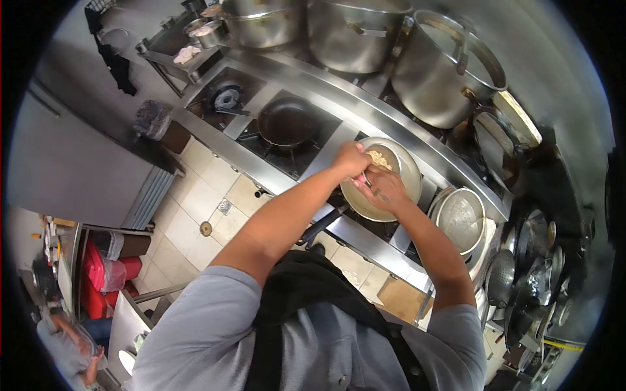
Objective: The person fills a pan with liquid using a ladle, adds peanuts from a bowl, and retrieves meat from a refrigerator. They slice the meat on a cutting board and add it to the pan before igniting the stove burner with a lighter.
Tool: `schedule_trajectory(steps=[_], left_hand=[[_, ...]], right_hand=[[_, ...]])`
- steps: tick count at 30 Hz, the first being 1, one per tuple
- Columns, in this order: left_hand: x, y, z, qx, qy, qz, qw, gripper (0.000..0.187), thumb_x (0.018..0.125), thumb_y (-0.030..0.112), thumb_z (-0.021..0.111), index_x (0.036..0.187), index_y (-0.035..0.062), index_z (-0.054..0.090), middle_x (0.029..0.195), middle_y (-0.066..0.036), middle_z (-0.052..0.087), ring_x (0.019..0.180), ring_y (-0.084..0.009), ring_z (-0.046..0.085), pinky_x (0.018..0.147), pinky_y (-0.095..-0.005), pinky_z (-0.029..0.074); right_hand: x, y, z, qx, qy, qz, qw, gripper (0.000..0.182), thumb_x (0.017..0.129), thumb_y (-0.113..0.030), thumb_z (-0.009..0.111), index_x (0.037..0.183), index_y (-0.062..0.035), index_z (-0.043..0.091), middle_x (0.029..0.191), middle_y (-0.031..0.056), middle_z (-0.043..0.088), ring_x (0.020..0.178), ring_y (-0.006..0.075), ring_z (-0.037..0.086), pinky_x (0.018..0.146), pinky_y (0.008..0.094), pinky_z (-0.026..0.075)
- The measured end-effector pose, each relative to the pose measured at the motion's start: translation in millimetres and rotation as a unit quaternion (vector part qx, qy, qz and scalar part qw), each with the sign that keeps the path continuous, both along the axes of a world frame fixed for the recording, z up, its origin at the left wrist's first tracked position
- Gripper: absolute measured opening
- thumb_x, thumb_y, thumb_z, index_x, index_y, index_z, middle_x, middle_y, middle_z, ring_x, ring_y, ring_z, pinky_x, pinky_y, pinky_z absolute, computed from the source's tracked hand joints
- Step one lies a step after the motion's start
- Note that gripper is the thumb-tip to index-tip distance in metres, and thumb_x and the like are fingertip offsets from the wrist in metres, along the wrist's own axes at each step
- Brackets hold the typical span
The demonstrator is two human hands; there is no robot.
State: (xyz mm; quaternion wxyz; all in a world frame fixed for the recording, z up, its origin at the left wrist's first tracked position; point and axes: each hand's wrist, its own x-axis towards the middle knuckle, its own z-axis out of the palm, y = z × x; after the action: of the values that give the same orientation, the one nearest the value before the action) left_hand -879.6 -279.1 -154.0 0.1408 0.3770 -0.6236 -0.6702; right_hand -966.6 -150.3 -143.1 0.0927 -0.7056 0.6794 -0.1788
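My left hand (352, 160) is closed at the left side of a small metal bowl (398, 154) that contains pale, chopped food (380, 159). Just below the bowl, my right hand (385, 188) has its fingers curled close to the left hand. A short, thin piece with a reddish end (362, 178) shows between the hands; what it belongs to I cannot tell. Both hands and the bowl are over a wide, light-coloured frying pan (412, 179) on the stove. Its black handle (324, 225) points toward my body. My forearms and hands cover part of the pan.
A dark frying pan (287, 121) sits on the burner to the left. Large stockpots (357, 39) line the back. At right are stacked metal bowls (460, 221) and hanging pans (538, 277). Another person (72, 348) is at the lower left, near red bins (104, 267).
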Motion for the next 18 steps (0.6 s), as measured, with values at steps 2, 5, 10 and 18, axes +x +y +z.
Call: schedule_trajectory(steps=[2,5,10,18], left_hand=[[-5,-6,-7,-0.015,0.012,0.001,1.000,0.008,0.077,0.004,0.058,0.074,-0.0016,0.053,0.060,-0.010,0.053,0.040,-0.0196,0.053,0.033,-0.0326,0.045],[-5,-8,-1,-0.076,0.017,-0.012,0.997,0.008,0.078,0.004,0.058,0.075,-0.0009,0.052,0.058,-0.008,0.052,0.038,-0.0189,0.050,0.033,-0.0336,0.045],[-4,-3,7,0.045,0.001,-0.004,0.999,0.007,0.080,0.004,0.056,0.078,0.0006,0.050,0.058,-0.011,0.053,0.037,-0.0202,0.053,0.032,-0.0344,0.045],[6,-10,0,0.021,-0.040,0.034,0.998,0.019,0.080,0.005,0.056,0.094,-0.0072,0.055,0.068,-0.019,0.061,0.045,-0.0247,0.062,0.037,-0.0352,0.052]], right_hand=[[-1,-2,9,0.013,0.002,-0.001,1.000,0.043,0.092,-0.044,0.047,0.090,-0.0053,0.065,0.096,0.0160,0.064,0.089,0.0336,0.062,0.080,0.0432,0.048],[-15,-7,7,0.027,-0.001,0.015,1.000,0.042,0.093,-0.042,0.045,0.085,-0.0065,0.066,0.083,0.0162,0.065,0.085,0.0352,0.062,0.077,0.0445,0.048],[-26,-14,7,0.068,-0.065,-0.055,0.994,0.041,0.094,-0.035,0.046,0.075,-0.0022,0.063,0.073,0.0172,0.062,0.071,0.0327,0.062,0.068,0.0411,0.046],[-65,-29,-35,-0.070,-0.470,-0.293,0.830,0.031,0.088,-0.031,0.058,0.071,-0.0049,0.061,0.061,0.0014,0.054,0.055,0.0135,0.050,0.053,0.0296,0.039]])
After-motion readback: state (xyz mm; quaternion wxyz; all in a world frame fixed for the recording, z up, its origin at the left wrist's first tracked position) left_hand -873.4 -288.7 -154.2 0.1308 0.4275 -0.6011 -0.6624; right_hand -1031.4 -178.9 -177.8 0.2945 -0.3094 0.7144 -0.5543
